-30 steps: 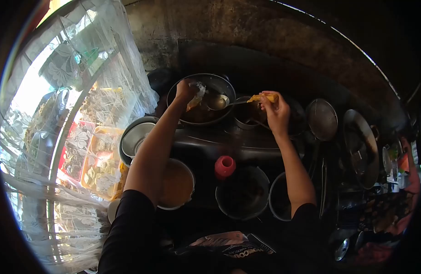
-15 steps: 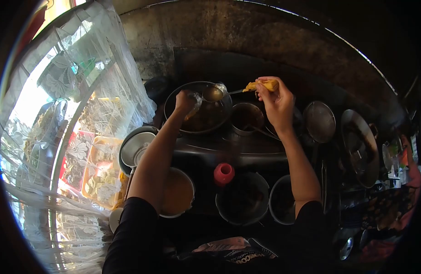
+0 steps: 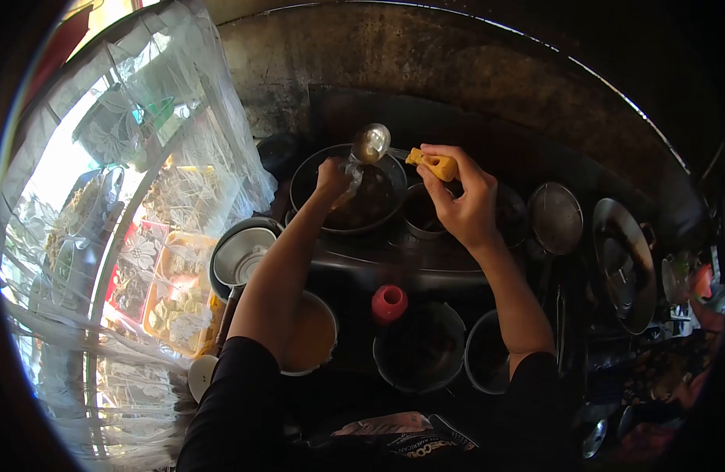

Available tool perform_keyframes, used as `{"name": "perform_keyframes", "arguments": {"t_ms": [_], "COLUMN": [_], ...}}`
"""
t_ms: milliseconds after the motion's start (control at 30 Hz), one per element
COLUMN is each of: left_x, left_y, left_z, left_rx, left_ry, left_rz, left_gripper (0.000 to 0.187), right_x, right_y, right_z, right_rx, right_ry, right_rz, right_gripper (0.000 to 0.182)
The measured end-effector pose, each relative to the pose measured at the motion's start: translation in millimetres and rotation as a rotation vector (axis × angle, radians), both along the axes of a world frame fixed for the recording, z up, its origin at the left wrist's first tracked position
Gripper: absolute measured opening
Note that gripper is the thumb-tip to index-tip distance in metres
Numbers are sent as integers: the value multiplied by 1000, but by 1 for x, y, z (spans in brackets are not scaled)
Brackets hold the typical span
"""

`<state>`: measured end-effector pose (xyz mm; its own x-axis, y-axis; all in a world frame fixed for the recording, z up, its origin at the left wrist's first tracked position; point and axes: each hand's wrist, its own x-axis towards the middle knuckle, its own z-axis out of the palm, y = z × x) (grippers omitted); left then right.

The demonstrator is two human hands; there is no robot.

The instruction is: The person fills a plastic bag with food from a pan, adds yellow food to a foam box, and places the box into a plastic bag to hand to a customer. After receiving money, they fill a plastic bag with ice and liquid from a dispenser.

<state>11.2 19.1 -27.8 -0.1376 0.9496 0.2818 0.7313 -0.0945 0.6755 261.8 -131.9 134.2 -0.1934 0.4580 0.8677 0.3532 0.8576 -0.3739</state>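
Note:
My right hand (image 3: 466, 193) is closed around the yellow handle of a metal ladle (image 3: 371, 143). The ladle's bowl is tipped over the mouth of a clear plastic bag (image 3: 352, 177). Gripping that bag is my left hand (image 3: 329, 175), its fingers closed and partly hidden from view. Both hands are above a large round pan (image 3: 351, 230) holding dark broth. Just right of the pan, beneath my right hand, stands a smaller pot (image 3: 424, 234) with dark contents.
A strainer (image 3: 244, 256) rests on a pot at left, near a pot of orange liquid (image 3: 309, 338). A red cup-like container (image 3: 389, 304) stands between pots. A mesh skimmer (image 3: 556, 219) and a wok (image 3: 626, 263) are at right. A lace curtain (image 3: 213, 134) hangs at left.
The ladle's bowl has risen and tilted towards the bag. My right hand has shifted left and slightly down, its wrist turned. The bag stays in my left hand.

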Motion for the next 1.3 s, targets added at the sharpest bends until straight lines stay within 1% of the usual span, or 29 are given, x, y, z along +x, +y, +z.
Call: {"name": "perform_keyframes", "arguments": {"t_ms": [33,100,300,400,467,500,533,567,633,700,767,833,900,933,1000,1033,1100,1133,1167,1267,1300], "left_x": [0,1,-2,-2,-1,-2,-3,-4,-6,-9,-12,-17,-18,-16,-14,-13,-11,-12,-11,-6,-6], "left_y": [0,-2,-5,-6,-4,-7,-11,-14,-11,-8,-6,4,7,0,-8,-9,-10,-10,-9,-16,-12], "left_z": [1,4,3,1,0,1,3,6,4,0,-2,-15,-18,-12,-3,-1,1,1,1,11,6], "left_rx": [3,7,-4,-20,-34,-35,-46,-54,-35,-19,-60,-50,-37,-18,3,-1,-6,-37,-69,-83,-83], "left_ry": [3,5,14,-11,-84,-86,-78,-69,-65,-61,-116,-147,-177,-129,-82,-79,-75,-129,-181,-133,-132], "left_rz": [-7,-12,-14,-34,26,28,3,-22,-16,-9,-15,-9,-6,0,5,18,27,14,1,7,3], "left_gripper": [42,42,39,37,49,49,42,36,37,37,38,39,39,38,38,37,35,35,34,36,36], "right_x": [0,0,7,12,16,18,20,21,21,19,19,19,19,21,24,24,26,27,27,24,23], "right_y": [-2,-8,-21,-24,-20,-17,-14,-10,-5,-1,3,5,9,9,9,8,4,6,4,-6,-8], "right_z": [0,0,-14,-26,-39,-48,-57,-67,-85,-100,-110,-116,-117,-115,-106,-101,-88,-83,-76,-48,-42], "right_rx": [-2,65,77,70,68,65,64,42,22,-91,-113,-136,-135,-134,-96,-95,-250,-237,-237,-262,-230], "right_ry": [0,-88,-154,-157,-162,-166,-167,-202,-234,-232,-251,-270,-180,-180,-91,-92,101,146,147,191,179], "right_rz": [4,20,81,65,41,14,14,14,13,95,95,93,76,74,-60,-61,-77,-57,-60,-16,-4], "right_gripper": [22,28,37,36,35,35,35,34,34,33,34,34,31,31,25,25,21,20,20,21,21]}}
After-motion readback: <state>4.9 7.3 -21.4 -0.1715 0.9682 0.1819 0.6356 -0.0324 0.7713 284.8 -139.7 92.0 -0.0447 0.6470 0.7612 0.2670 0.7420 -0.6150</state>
